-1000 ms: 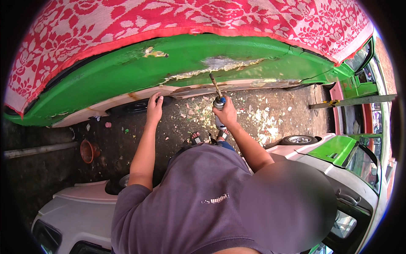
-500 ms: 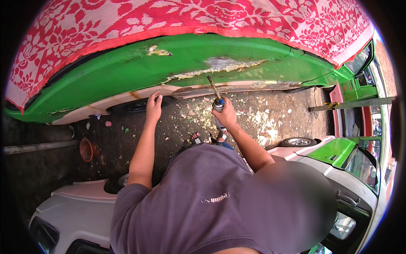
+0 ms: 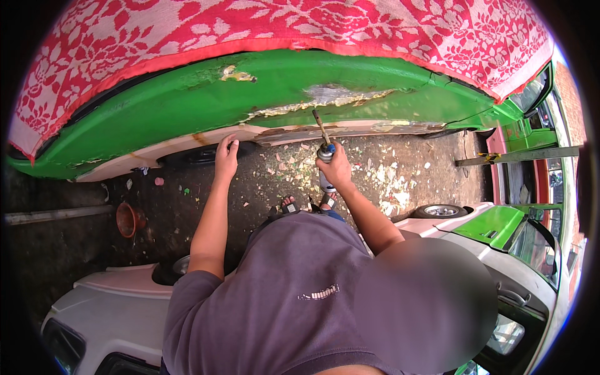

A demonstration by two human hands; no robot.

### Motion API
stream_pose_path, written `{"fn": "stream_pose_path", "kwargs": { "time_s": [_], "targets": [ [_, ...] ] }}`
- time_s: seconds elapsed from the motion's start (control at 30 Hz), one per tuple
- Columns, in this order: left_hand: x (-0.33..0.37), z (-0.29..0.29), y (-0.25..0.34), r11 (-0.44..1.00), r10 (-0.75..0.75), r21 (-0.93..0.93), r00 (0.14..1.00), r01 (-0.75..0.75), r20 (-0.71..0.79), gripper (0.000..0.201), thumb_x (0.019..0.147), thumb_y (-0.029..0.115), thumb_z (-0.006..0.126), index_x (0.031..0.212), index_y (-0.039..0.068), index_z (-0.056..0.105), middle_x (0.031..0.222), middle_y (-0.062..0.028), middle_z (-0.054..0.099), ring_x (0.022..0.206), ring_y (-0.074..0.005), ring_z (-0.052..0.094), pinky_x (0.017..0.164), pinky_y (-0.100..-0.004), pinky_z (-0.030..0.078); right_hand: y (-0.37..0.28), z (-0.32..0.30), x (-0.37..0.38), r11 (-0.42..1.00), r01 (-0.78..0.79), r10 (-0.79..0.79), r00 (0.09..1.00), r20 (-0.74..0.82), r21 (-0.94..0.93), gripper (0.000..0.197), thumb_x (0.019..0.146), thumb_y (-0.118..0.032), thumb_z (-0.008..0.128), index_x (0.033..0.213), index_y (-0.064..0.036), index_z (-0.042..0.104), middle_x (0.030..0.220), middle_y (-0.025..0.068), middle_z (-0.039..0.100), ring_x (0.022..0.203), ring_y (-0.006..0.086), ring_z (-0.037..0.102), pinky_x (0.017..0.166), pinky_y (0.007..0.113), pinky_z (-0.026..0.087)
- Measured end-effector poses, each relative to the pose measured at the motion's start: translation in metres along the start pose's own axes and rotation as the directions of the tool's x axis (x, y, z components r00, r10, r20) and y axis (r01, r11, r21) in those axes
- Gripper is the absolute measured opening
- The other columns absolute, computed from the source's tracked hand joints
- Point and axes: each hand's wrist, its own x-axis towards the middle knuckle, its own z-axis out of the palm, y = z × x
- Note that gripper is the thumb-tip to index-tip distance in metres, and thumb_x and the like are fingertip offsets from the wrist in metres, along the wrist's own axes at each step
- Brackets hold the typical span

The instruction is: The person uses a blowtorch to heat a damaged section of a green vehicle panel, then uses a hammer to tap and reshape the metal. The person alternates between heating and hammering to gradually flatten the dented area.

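My right hand (image 3: pixel 335 168) is closed around a gas blowtorch (image 3: pixel 327 153) with a blue knob, its long metal nozzle (image 3: pixel 320 123) pointing at the vehicle's side. No flame can be made out. Ahead of the nozzle, the green body panel (image 3: pixel 187 103) has a long damaged strip (image 3: pixel 331 99) of grey and cracked cream filler. A smaller chipped patch (image 3: pixel 237 74) shows farther left on the panel. My left hand (image 3: pixel 227 156) is empty, thumb apart from loosely bent fingers, near the pink lower edge of the vehicle; whether it touches cannot be told.
A red-and-white floral cloth (image 3: pixel 300 22) covers the vehicle's upper part. Paint and filler flakes (image 3: pixel 390 184) litter the floor between my feet and the vehicle. An orange bucket (image 3: pixel 126 220) lies at left. Behind me stands another vehicle (image 3: pixel 119 306); a metal post (image 3: pixel 531 154) is at right.
The blowtorch and my right hand have shifted slightly to the right along the damaged strip. My left hand stays nearly in place.
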Motion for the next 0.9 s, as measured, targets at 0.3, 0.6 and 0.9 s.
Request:
{"fn": "stream_pose_path", "kwargs": {
  "time_s": [0.3,0.6,0.9],
  "targets": [
    [0.000,-0.006,-0.001,0.999,0.020,0.029,1.000,-0.020,-0.012,0.035,0.099,0.026,0.054,0.122,0.000,0.059,0.121,-0.0156,0.060,0.115,-0.0275,0.057,0.099,-0.0356,0.042,-0.002,0.016,-0.003,0.997,0.078,-0.078,0.996,-0.040,-0.003,0.068,0.070,-0.030,0.075,0.127,-0.0049,0.048,0.116,0.0171,0.058,0.108,0.0376,0.058,0.088,0.047,0.050],
    [-0.005,-0.008,0.001,1.000,-0.021,0.022,1.000,0.022,-0.014,0.033,0.099,0.024,0.055,0.123,0.001,0.059,0.122,-0.0150,0.060,0.115,-0.0261,0.057,0.099,-0.0352,0.043,-0.013,0.004,-0.002,0.999,0.029,-0.028,0.999,0.027,-0.025,0.067,0.072,-0.030,0.072,0.129,-0.0042,0.048,0.120,0.0191,0.058,0.109,0.0389,0.058,0.090,0.046,0.049],
    [-0.004,-0.006,0.000,1.000,0.000,0.011,1.000,0.000,-0.023,0.032,0.099,0.022,0.055,0.122,0.001,0.059,0.120,-0.0144,0.061,0.114,-0.0253,0.057,0.099,-0.0348,0.042,-0.018,0.005,0.006,0.996,0.072,-0.070,0.997,0.029,-0.061,0.068,0.073,-0.031,0.072,0.129,-0.0038,0.047,0.121,0.0185,0.057,0.109,0.0383,0.058,0.089,0.046,0.049]
  ]
}}
